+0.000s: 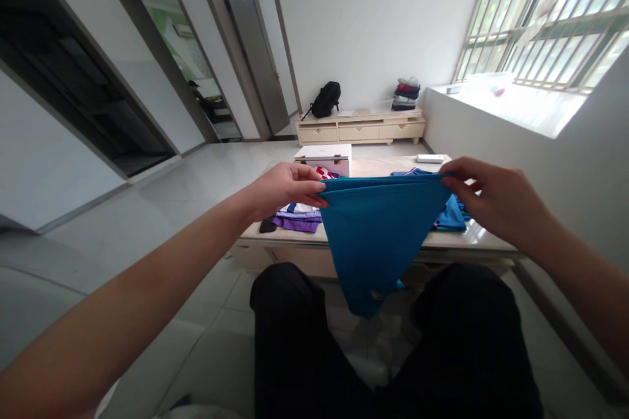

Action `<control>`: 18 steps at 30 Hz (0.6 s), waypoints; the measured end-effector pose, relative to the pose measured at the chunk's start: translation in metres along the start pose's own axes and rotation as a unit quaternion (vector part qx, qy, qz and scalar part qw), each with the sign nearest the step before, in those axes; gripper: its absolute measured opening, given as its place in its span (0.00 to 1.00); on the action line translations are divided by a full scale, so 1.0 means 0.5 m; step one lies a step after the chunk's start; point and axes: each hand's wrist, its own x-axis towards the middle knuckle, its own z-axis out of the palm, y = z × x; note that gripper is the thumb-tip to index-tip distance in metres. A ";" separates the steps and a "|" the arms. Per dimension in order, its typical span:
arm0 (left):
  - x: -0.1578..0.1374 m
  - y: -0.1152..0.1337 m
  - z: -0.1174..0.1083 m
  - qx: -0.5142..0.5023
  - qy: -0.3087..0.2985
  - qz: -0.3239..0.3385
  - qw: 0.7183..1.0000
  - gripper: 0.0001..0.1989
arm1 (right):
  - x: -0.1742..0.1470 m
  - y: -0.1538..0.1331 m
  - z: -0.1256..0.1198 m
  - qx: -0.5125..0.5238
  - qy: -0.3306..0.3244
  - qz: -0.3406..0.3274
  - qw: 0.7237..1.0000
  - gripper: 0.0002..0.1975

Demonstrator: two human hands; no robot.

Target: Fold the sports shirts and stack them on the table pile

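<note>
At the bottom of the frame, two bent knees in black trousers (289, 327) stand apart, and the lower end of a plain, smooth-faced blue cloth (381, 222) hangs between them. Above, in the middle of the frame, the left hand (287, 190) pinches the cloth's upper left corner between thumb and fingers, and the right hand (496, 193) pinches the upper right corner likewise. The step in hand looks to be holding the piece up, stretched between both hands; any move from this hold would seem to call for two level, steady pinches, to keep the layers matched.

The blue cloth's top edge runs nearly straight, with at least two layers showing; below, it narrows to a blunt tip, with a small pale mark near it and a scrap of edge sticking out at right. Its full shape cannot be told.

Just beyond, partly hidden, a pale, glossy-topped table (376, 165) bears folded purple and white fabric (297, 219) at left, folded blue fabric (451, 216) at right, a white lidded box (322, 153) and a slim white oblong object (430, 159).

Farther, at upper centre, a low cream cabinet (361, 131) carries a black backpack (326, 99) and stacked folded clothes (406, 93).
</note>
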 end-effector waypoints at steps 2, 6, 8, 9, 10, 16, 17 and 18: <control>-0.025 -0.008 0.015 0.037 -0.002 0.038 0.999 0.21 | -0.023 -0.007 -0.009 0.013 -0.003 0.003 1.000 0.13; -0.098 -0.015 0.046 0.217 0.014 0.118 0.969 0.15 | -0.081 -0.020 -0.050 0.086 -0.062 -0.008 0.994 0.17; -0.122 -0.013 0.051 0.270 0.004 0.124 0.955 0.08 | -0.095 -0.018 -0.072 0.116 -0.128 -0.005 0.985 0.18; -0.124 -0.011 0.048 0.273 -0.011 0.112 0.955 0.07 | -0.091 -0.014 -0.079 0.125 -0.166 0.002 0.978 0.18; -0.116 -0.008 0.043 0.265 -0.027 0.096 0.959 0.07 | -0.079 -0.007 -0.082 0.131 -0.199 0.014 0.971 0.18; 0.126 0.032 -0.027 0.207 0.043 0.081 0.974 0.09 | 0.160 0.066 -0.001 0.174 -0.221 0.173 0.944 0.08; 0.182 0.049 -0.040 0.201 0.063 0.087 0.974 0.07 | 0.216 0.076 0.014 0.189 -0.202 0.215 0.937 0.07; 0.235 0.071 -0.055 0.198 0.079 0.092 0.973 0.06 | 0.274 0.083 0.023 0.202 -0.176 0.243 0.932 0.07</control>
